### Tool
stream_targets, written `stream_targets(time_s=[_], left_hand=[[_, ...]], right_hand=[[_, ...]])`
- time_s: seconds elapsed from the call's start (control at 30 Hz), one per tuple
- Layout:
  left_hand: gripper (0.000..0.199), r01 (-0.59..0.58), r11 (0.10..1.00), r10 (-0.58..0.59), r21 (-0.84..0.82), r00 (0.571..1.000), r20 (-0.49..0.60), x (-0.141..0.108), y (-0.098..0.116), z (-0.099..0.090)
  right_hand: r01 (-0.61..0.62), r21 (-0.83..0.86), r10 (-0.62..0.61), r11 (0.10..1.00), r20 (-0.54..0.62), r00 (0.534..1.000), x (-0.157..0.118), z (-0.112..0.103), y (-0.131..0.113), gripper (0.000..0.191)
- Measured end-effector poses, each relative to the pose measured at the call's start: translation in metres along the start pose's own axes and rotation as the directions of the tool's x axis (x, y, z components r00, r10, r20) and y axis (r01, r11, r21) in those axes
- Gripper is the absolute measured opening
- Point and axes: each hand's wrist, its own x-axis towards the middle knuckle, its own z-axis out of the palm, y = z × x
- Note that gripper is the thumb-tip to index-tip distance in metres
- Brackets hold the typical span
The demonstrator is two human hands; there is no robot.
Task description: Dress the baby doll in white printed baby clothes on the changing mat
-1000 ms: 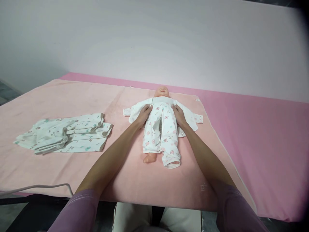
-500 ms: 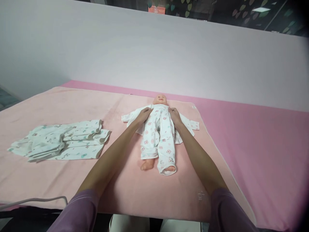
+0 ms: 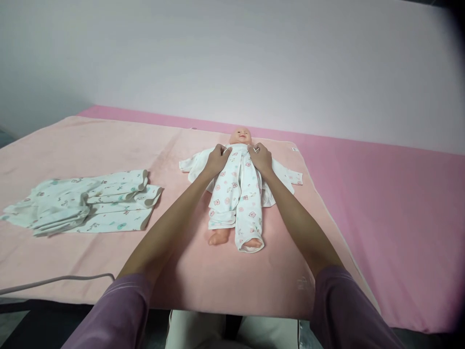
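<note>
Clothes (image 3: 83, 201): patterned, folded, on blanket (image 3: 119, 145). Left hand (image 3: 218, 158): grip pinching upper edge of pants (image 3: 236, 189). Doll (image 3: 240, 135): face up on blanket, pants over its legs, shirt (image 3: 199, 165) spread to both sides. Right hand (image 3: 260, 157): grip pinching pants' opposite upper edge.

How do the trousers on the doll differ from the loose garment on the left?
The trousers carry pinkish prints; the loose garment has greenish and brownish ones.
The trousers are on the doll, the left hand and right hand gripping the waist; the loose garment lies partly bunched, with no hand on it.
The trousers run lengthwise toward the person; the loose garment lies crosswise.
Both are whitish, with small prints.
</note>
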Motion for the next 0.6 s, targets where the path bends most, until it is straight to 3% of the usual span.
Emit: stream_targets(time_s=[0.1, 0.17, 0.23, 0.3, 0.33, 0.37, 0.43, 0.5, 0.6], left_hand=[[0.011, -0.116, 0.970, 0.128, 0.212, 0.991, -0.046, -0.018, 0.012, -0.015], [0.011, -0.217, 0.914, 0.239, 0.343, 0.971, -0.025, -0.048, 0.022, -0.031], [0.019, -0.275, 0.872, 0.283, 0.405, 0.958, 0.042, -0.095, 0.031, -0.052], [0.023, -0.279, 0.861, 0.257, 0.425, 0.960, 0.108, -0.150, 0.035, -0.073], [0.024, -0.257, 0.865, 0.222, 0.431, 0.966, 0.131, -0.176, 0.034, -0.083], [0.024, -0.241, 0.871, 0.183, 0.428, 0.968, 0.173, -0.200, 0.031, -0.092], [0.021, -0.234, 0.877, 0.121, 0.421, 0.953, 0.278, -0.235, 0.022, -0.102], [0.021, -0.261, 0.861, 0.105, 0.437, 0.931, 0.349, -0.253, 0.012, -0.103], [0.021, -0.288, 0.813, 0.140, 0.506, 0.940, 0.310, -0.258, 0.005, -0.090]], right_hand=[[0.177, -0.176, -0.188, 0.968, -0.049, 0.981, -0.027, -0.022, -0.025, 0.015], [0.378, -0.186, -0.381, 0.907, 0.023, 0.924, -0.065, -0.045, -0.046, 0.014], [0.573, -0.118, -0.538, 0.811, 0.236, 0.809, -0.115, -0.070, -0.063, 0.018], [0.722, -0.027, -0.613, 0.691, 0.508, 0.605, -0.169, -0.090, -0.071, 0.016], [0.753, -0.022, -0.601, 0.657, 0.587, 0.542, -0.193, -0.096, -0.070, 0.016], [0.772, -0.035, -0.583, 0.634, 0.634, 0.508, -0.214, -0.099, -0.067, 0.017], [0.784, -0.106, -0.555, 0.611, 0.649, 0.521, -0.244, -0.096, -0.056, 0.024], [0.767, -0.202, -0.546, 0.608, 0.595, 0.590, -0.259, -0.085, -0.044, 0.029], [0.726, -0.325, -0.550, 0.606, 0.488, 0.677, -0.262, -0.062, -0.032, 0.031]])
